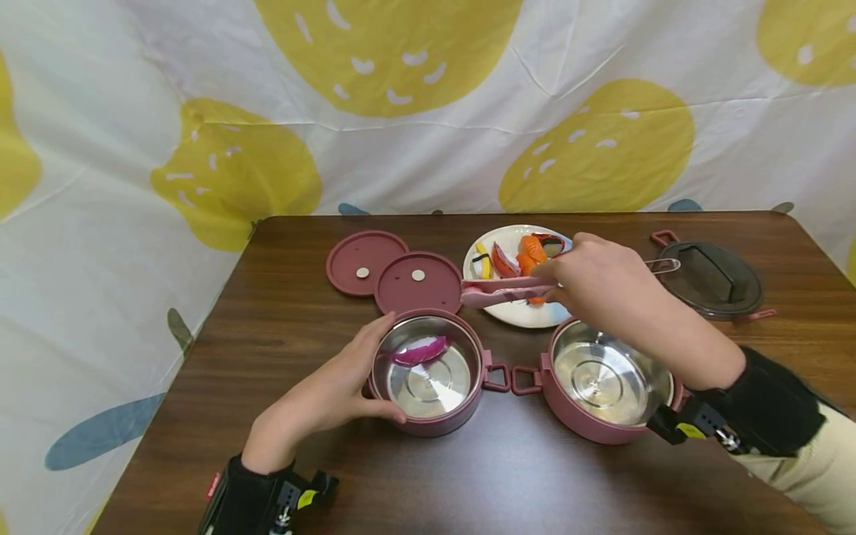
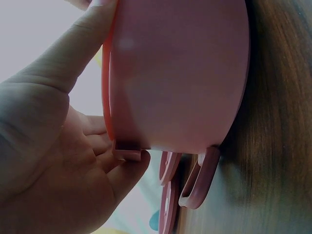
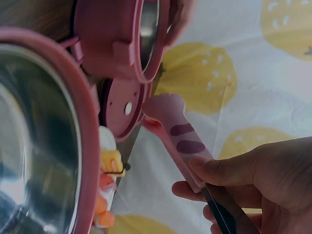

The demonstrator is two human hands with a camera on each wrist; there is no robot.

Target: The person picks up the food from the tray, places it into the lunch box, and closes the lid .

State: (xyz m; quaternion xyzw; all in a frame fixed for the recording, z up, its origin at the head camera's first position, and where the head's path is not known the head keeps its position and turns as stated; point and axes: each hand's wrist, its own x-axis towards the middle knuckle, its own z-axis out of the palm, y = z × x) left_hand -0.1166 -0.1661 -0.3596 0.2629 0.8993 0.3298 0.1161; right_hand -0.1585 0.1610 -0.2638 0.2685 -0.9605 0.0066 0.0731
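Observation:
My left hand (image 1: 341,383) grips the side of a pink steel-lined pot (image 1: 435,425), its thumb at the front and fingers along the far rim. Inside that pot lies one purple onion-like piece (image 1: 420,351). With my right hand (image 1: 602,279) I hold pink tongs (image 1: 481,299) in front of a white plate (image 1: 521,318). In the right wrist view the paw-shaped tips (image 3: 165,105) of the tongs are close together, and no food shows between them. On the plate lie a yellow piece with a dark band (image 1: 483,260), a red wedge (image 1: 504,261) and several orange pieces (image 1: 531,253).
A second pink pot (image 1: 582,416) stands to the right under my right forearm, its handle close to the first pot's handle. Two round maroon lids (image 1: 364,249) overlap behind the left pot. A dark lidded pan (image 1: 715,279) sits at the back right. A patterned cloth hangs behind the table.

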